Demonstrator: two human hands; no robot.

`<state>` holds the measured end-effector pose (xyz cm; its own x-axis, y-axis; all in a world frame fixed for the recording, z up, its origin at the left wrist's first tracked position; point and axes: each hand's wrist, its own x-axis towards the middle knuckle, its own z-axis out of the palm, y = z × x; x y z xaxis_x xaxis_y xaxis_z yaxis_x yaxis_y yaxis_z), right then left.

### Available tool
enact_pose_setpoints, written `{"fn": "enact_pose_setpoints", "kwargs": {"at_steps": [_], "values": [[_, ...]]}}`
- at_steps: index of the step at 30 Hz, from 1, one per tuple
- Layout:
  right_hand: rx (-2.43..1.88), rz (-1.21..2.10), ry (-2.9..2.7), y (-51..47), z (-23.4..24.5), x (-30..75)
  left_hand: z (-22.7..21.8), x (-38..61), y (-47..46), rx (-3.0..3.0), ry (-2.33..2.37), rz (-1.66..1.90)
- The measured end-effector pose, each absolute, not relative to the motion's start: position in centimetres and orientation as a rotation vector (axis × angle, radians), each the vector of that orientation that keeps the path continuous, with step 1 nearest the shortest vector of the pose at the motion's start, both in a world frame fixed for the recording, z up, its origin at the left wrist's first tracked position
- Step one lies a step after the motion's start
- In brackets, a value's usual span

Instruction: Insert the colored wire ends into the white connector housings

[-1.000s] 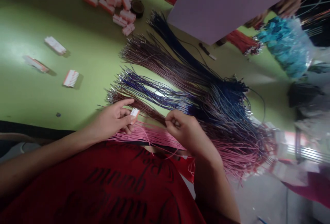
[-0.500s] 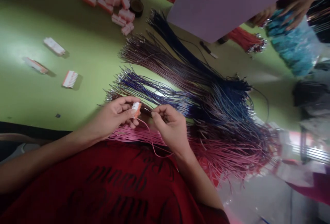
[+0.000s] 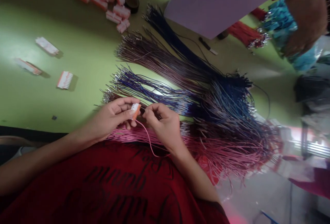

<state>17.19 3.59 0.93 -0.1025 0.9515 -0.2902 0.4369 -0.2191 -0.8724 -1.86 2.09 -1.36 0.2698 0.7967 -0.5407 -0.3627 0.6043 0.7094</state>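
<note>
Left hand (image 3: 113,117): fingers pinching small white connector (image 3: 135,109).
Right hand (image 3: 162,126): fingers pinching pink wire (image 3: 147,138) at connector, above green bench (image 3: 85,55).

Lime-green surface (image 3: 85,55) all around. A white-and-orange connector (image 3: 135,109) sits in the left hand's (image 3: 113,117) grip, a pink wire (image 3: 148,141) looping off it. Pink wires (image 3: 221,151) nearest, purple wires (image 3: 144,88) above, brownish wires (image 3: 160,59), navy wires (image 3: 167,34) beyond. Red shirt (image 3: 110,189) with dark lettering. Pale lilac board (image 3: 216,0) at the top, turquoise bundle (image 3: 281,21) far right.
</note>
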Motion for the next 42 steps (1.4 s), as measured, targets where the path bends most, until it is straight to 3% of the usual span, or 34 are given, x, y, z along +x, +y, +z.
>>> {"fn": "enact_pose_setpoints", "kwargs": {"at_steps": [9, 42], "values": [[-1.658, 1.535, -1.417, 4.3, 0.7, 17.0, -1.4, -2.0, 2.1, 0.620, 1.010, 0.804], [-1.549, 1.573, -1.373, 2.2, 0.0, 17.3, -0.7, -1.7, 1.6, 0.633, 1.052, 0.762]]}}
